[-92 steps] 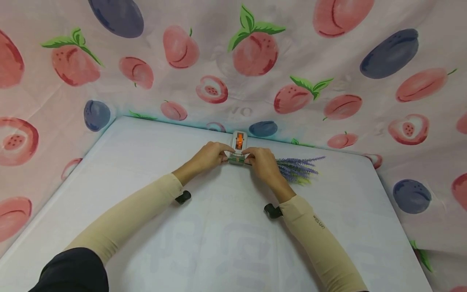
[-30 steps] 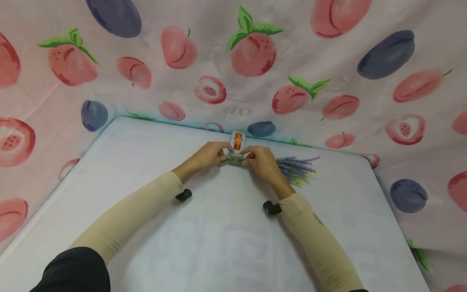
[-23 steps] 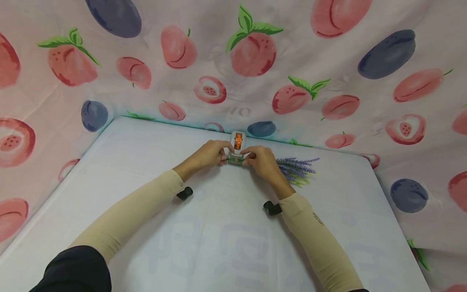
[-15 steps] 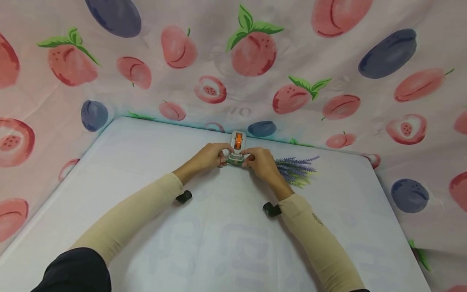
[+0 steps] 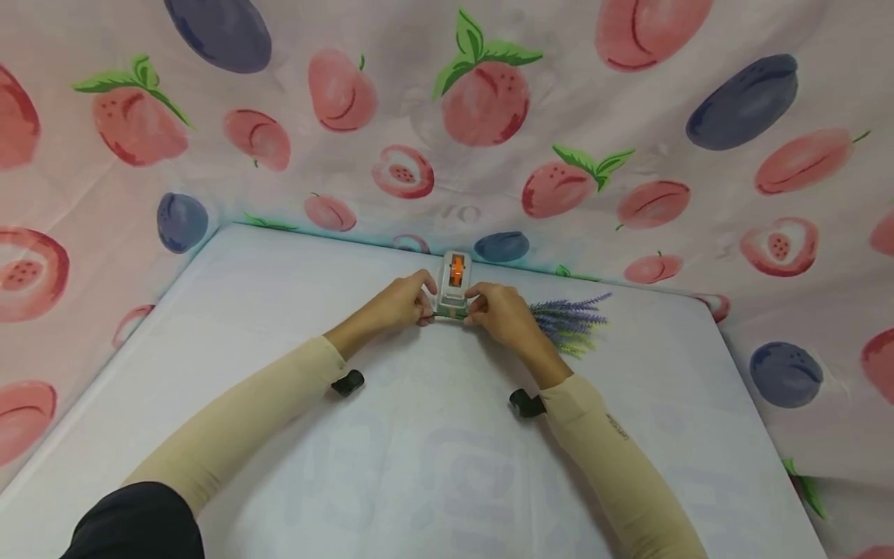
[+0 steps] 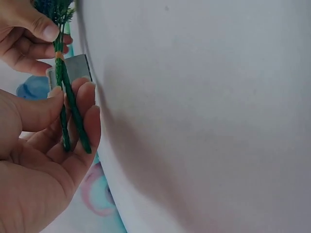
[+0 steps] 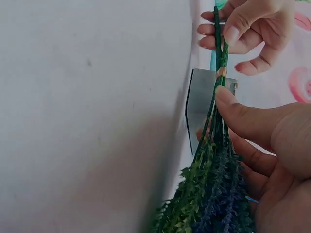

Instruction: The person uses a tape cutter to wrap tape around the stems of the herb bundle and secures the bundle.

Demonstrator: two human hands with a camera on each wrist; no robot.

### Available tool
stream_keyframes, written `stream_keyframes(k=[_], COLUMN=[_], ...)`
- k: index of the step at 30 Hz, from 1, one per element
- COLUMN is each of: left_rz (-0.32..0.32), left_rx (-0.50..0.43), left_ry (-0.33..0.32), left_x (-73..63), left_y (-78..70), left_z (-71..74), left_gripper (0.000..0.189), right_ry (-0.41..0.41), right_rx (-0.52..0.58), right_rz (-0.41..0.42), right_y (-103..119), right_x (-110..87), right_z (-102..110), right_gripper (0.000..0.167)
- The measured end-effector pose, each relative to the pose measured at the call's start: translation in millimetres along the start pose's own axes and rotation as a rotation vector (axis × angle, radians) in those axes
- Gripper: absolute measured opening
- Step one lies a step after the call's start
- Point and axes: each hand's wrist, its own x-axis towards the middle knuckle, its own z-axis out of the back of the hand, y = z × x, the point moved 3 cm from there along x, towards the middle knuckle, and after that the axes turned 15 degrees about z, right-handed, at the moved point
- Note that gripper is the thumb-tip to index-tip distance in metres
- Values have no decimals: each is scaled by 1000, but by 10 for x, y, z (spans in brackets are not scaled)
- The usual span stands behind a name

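Observation:
A bunch of artificial lavender (image 5: pixel 569 322) lies crosswise, with its purple flowers at the right and its green stems (image 6: pixel 71 107) held between both hands. My left hand (image 5: pixel 401 304) pinches the stem ends between thumb and fingers. My right hand (image 5: pixel 506 314) grips the stems just below the flowers. Between the hands, a narrow tan-orange band (image 7: pixel 221 72) circles the stems. Right behind the stems stands a grey tape dispenser (image 5: pixel 454 289) with an orange wheel. In the head view, the hands partly hide the stems.
A white-covered table (image 5: pixel 419 466) spreads out in front of me. Behind it hangs a fruit-print cloth (image 5: pixel 279 186), close to the back of the dispenser. Black wrist cameras (image 5: pixel 349 382) stick out from both sleeves.
My left hand's fingers have drawn back left from the dispenser's front. The stems have shifted slightly toward me, showing more of the dispenser. My right hand stays on the stems.

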Motion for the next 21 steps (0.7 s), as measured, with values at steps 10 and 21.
stream_keyframes(k=[10,21], left_rz=[26,-80], left_rx=[31,172], left_ry=[53,146], left_x=[-103,-216], left_y=[-5,-17], left_z=[14,44], left_gripper=[26,20], right_ry=[73,70], right_rx=[-155,-185], right_rz=[52,130], right_y=[68,90], right_x=[-102,-180], right_z=[56,80], right_gripper=[32,19])
